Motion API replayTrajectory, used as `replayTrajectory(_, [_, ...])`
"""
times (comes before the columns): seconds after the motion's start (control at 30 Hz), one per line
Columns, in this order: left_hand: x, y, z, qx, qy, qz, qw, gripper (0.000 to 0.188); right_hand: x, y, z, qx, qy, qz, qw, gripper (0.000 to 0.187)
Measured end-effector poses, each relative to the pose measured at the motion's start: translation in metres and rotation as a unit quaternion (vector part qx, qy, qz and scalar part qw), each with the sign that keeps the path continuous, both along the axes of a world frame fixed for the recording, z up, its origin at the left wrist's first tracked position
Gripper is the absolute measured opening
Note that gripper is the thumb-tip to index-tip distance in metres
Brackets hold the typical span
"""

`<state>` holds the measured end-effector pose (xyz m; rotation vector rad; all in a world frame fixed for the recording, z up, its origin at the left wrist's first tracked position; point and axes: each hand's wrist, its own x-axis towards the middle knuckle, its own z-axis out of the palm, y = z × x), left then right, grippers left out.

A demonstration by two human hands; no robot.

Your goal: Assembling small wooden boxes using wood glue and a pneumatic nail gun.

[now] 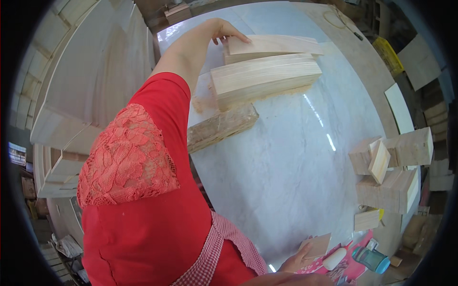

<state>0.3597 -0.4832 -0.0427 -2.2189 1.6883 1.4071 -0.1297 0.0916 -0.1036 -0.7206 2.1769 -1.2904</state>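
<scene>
My left hand [228, 32] reaches to the far end of the table. Its fingers are closed at the left corner of a thin pale wooden board [276, 44], the top one of a stack; the underside of the grip is hidden. Directly nearer lies a second neat stack of thin boards [267, 71], and nearer still a rough, worn wooden block [222, 126]. Low at the right, my right hand [296, 261] grips a small thin wooden board [316, 246], held tilted above the table's near edge. Part of that hand is hidden by my arm.
The pale, glossy tabletop [286, 167] carries sawdust around the stacks. Bundled wood pieces [386, 190] stand at the right edge. Near my right hand are a blue-lidded bottle [371, 260], a white rounded object [335, 259] and pink cloth. Large panels [90, 81] lean at left.
</scene>
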Motion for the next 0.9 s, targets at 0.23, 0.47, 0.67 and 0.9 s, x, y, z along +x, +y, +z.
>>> replayTrajectory(0.23, [-0.034, -0.027, -0.003, 0.080, 0.061, -0.107, 0.989, 0.091, -0.012, 0.004, -0.016, -0.015, 0.014, -0.009, 1.000, 0.055])
replayTrajectory(0.47, [-0.043, -0.016, -0.007, 0.090, 0.099, -0.087, 0.987, 0.078, 0.000, -0.007, -0.023, -0.139, 0.015, 0.000, 0.990, 0.052])
replayTrajectory(0.67, [-0.050, 0.016, 0.006, 0.081, 0.143, -0.090, 0.982, 0.085, 0.011, -0.018, 0.019, 0.027, 0.104, 0.076, 0.991, 0.048])
replayTrajectory(0.9, [-0.057, 0.020, -0.002, 0.058, 0.123, -0.029, 0.990, 0.080, 0.023, -0.025, 0.023, 0.009, 0.177, 0.084, 0.981, 0.052])
